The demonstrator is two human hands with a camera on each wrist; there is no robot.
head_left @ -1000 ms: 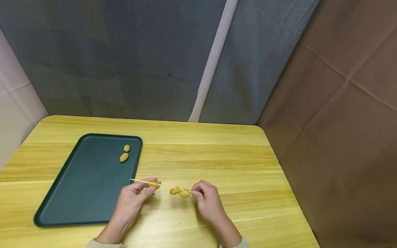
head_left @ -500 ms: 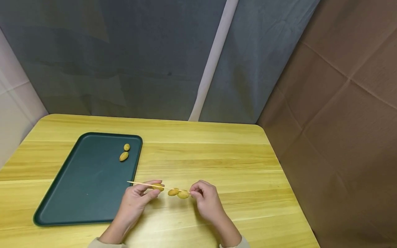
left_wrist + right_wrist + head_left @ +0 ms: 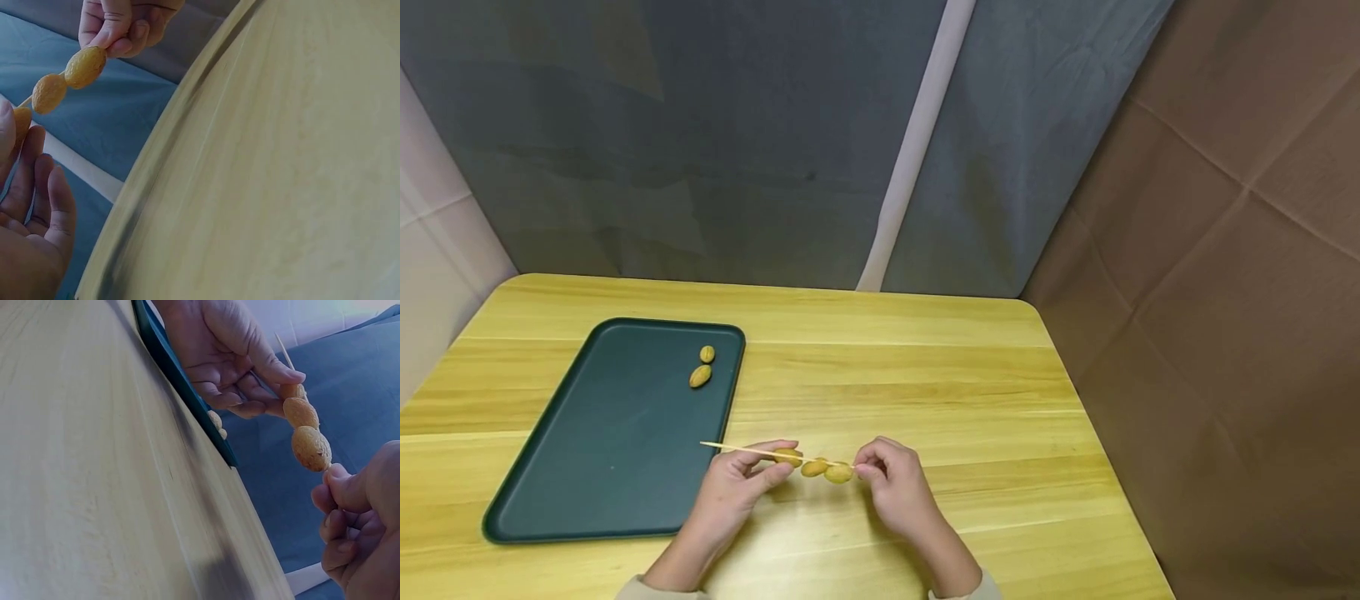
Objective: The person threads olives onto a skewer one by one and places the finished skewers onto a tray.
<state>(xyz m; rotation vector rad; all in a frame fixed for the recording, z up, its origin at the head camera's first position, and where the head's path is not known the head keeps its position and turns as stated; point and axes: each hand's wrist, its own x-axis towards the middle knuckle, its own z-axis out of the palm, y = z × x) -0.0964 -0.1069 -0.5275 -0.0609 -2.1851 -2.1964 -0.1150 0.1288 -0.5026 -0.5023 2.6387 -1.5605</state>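
Right grip (image 3: 898, 485) is pinching one end of the thin skewer (image 3: 718, 445), seemingly steadying it, two yellow-brown pieces (image 3: 838, 473) sitting just beside, while left grip (image 3: 728, 490) is pinching a third piece (image 3: 788, 457) farther along, presumably guiding it.

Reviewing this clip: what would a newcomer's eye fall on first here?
Probably the thin skewer held above the table, with three yellow-brown oval pieces along it: the left hand pinches one, and the right hand pinches the end beyond the other two. Next, the dark green tray on the table's left side, with two similar pieces near its far right corner.
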